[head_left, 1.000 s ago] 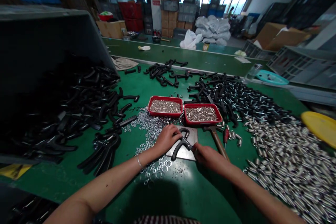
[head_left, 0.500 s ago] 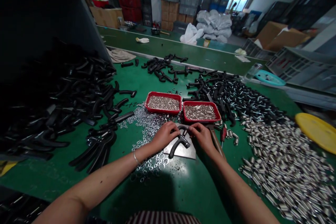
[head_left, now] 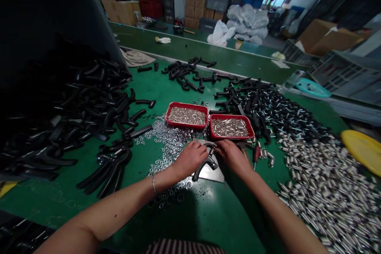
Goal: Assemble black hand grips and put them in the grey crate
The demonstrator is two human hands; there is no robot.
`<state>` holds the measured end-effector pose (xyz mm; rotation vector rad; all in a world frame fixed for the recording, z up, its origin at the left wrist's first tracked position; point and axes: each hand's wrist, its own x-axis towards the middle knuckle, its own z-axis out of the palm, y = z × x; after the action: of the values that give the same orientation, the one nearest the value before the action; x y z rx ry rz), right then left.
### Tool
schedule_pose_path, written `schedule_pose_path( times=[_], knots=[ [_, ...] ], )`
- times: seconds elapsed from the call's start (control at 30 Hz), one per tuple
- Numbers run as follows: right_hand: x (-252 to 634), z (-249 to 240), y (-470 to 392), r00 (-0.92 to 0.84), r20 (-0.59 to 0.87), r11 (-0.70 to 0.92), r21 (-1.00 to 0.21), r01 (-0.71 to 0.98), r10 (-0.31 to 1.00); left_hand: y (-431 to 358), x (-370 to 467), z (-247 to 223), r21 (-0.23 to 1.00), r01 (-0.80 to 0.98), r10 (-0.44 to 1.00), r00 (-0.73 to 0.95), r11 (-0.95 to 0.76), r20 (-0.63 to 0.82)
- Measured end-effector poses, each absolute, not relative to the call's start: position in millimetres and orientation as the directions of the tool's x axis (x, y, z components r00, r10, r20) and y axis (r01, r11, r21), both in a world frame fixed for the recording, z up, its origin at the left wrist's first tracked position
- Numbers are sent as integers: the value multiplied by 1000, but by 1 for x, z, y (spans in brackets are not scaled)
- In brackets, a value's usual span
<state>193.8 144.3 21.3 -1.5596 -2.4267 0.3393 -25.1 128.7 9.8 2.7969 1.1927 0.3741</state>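
Note:
My left hand [head_left: 192, 158] is closed on the near left side of a black curved handle [head_left: 199, 171] with a hooked end and a shiny metal pin across it. The handle is over a flat metal plate [head_left: 216, 175]. My right hand [head_left: 233, 156] is pinched closed at the handle's upper right, by the end of the pin; whatever its fingertips grip is hidden. Just beyond the hands, a red tray [head_left: 187, 126] holds small metal rings. Beside it, another red tray [head_left: 233, 137] contains short metal pins.
Loose metal rings [head_left: 166, 147] lie left of the plate. A red-handled screwdriver [head_left: 256, 153] and a wooden-handled tool are near my right hand. Metal cylinders [head_left: 333, 190] are heaped at right, black handles [head_left: 101, 99] at left by a large tilted bin [head_left: 98, 12].
My left hand has rolled over the handle, its fingers now more tucked in. My right fingers have bent inward at the pin's end. The whole view has shifted slightly.

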Motion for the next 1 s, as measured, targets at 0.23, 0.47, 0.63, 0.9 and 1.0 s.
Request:
schedule_pose_path(
  times=[0.23, 0.47, 0.63, 0.9, 1.0],
  knots=[
    [280, 7, 101, -110, 34, 107, 96, 990, 993, 98, -23, 18, 163, 755, 772, 627, -635, 106],
    [264, 25, 78, -110, 117, 158, -569, 807, 987, 92, -21, 17, 281, 795, 842, 524, -537, 126],
    [230, 48, 85, -264, 136, 295, -539, 789, 955, 91, -15, 17, 244, 799, 834, 540, -550, 112],
    [274, 26, 67, -103, -245, -88, -659, 747, 964, 118, -28, 34, 737, 582, 882, 469, -345, 43],
    [305, 15, 69, -21, -3, 17, -485, 874, 1000, 130, -35, 28, 857, 494, 932, 359, -145, -49]
  ],
)
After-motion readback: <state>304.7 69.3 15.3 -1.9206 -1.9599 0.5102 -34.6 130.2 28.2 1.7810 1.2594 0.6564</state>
